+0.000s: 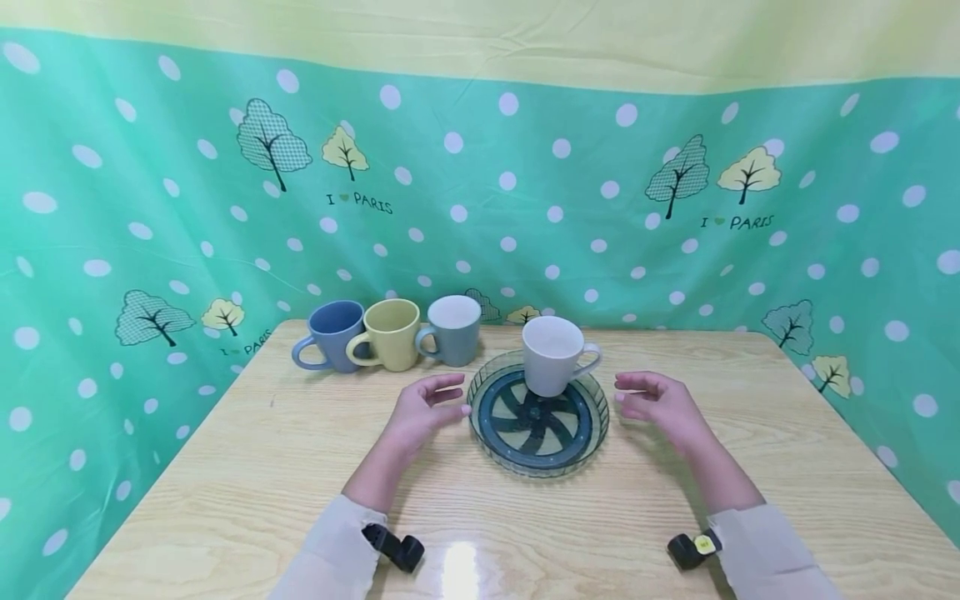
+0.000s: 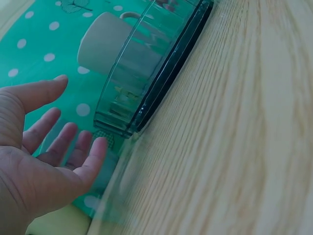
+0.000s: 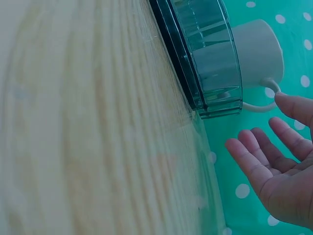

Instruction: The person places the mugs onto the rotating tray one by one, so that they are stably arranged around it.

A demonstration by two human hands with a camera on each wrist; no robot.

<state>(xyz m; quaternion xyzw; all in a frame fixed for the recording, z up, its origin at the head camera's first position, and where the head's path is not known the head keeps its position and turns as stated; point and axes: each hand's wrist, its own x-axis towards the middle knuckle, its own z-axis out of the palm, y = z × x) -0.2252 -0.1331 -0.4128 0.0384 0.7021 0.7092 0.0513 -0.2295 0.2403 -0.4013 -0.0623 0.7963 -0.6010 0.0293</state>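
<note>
A round, clear tray (image 1: 540, 458) with a dark bladed pattern in its base lies on the table between my hands. Inside it, toward the back, stands a white mug (image 1: 551, 358), upright, its handle pointing right. My left hand (image 1: 429, 410) is held just off the tray's left side, fingers spread and relaxed. On the opposite side my right hand (image 1: 660, 404) mirrors it, near the mug's handle. Both wrist views show bare palms, the left hand (image 2: 54, 156) and the right hand (image 3: 283, 166) each apart from the tray wall.
At the back left of the wooden table (image 1: 247, 467) three mugs stand in a row: a blue mug (image 1: 333, 333), a yellow mug (image 1: 393, 337) and a grey-blue mug (image 1: 455, 333). A green dotted curtain (image 1: 510, 208) hangs behind the table's far edge.
</note>
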